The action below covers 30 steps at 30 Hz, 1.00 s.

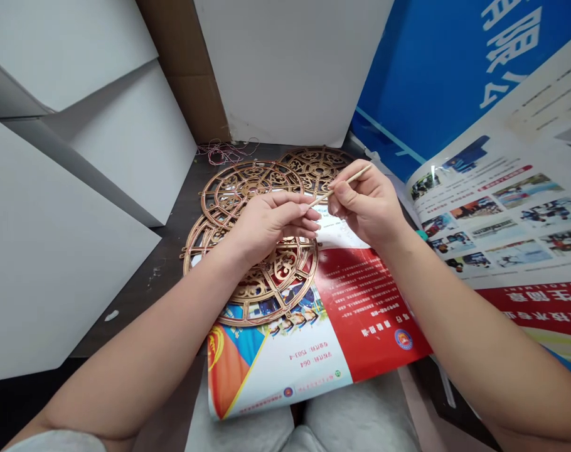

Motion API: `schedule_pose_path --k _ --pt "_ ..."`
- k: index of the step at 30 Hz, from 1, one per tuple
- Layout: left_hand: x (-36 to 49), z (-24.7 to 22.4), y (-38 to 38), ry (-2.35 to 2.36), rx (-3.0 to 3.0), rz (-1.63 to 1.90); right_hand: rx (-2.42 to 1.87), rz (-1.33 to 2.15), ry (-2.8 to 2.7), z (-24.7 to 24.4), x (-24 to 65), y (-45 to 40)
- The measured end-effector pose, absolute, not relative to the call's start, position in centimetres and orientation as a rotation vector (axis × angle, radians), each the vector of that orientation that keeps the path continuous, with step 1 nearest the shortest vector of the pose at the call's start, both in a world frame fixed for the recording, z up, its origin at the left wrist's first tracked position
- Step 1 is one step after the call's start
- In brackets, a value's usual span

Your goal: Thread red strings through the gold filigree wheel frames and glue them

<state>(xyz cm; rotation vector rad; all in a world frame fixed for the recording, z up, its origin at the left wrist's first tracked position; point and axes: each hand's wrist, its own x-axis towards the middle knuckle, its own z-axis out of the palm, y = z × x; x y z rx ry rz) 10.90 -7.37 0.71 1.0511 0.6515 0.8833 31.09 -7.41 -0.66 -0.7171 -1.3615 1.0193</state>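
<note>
Well, the right hand (366, 204) pinches one thin wooden stick (354, 176) between thumb and fingers, its lower tip reaching the left hand (271, 225) close by; whether those fingers grip it, I cannot tell. Beneath the hands lie three gold-brown fretwork discs (252, 187), overlapping, the nearest partly on a red-and-white brochure (363, 307). A dark tabletop (139, 295) carries them, with one tangle of thread (226, 152) behind, three white boards (78, 169) at left, one blue board (431, 81) and a second brochure (497, 213) at right.
</note>
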Motion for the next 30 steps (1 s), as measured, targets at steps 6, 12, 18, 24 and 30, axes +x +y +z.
schedule_pose_path --k 6,12,18,24,30 --pt "11.1 0.7 -7.7 0.675 1.068 0.882 -0.695 1.058 -1.328 -0.7 30.7 -7.7" --pt "11.5 0.6 -8.0 0.735 1.101 0.921 -0.712 1.069 -1.308 -0.8 30.2 -7.9" --pt "11.5 0.5 -7.9 0.778 1.118 0.935 -0.764 1.03 -1.321 -0.7 29.7 -8.1" --pt "11.4 0.3 -7.8 0.795 1.122 0.935 -0.768 1.002 -1.345 -0.5 29.5 -8.2" --pt "11.4 0.2 -7.9 0.808 1.128 0.943 -0.749 1.004 -1.353 -0.5 29.6 -8.2"
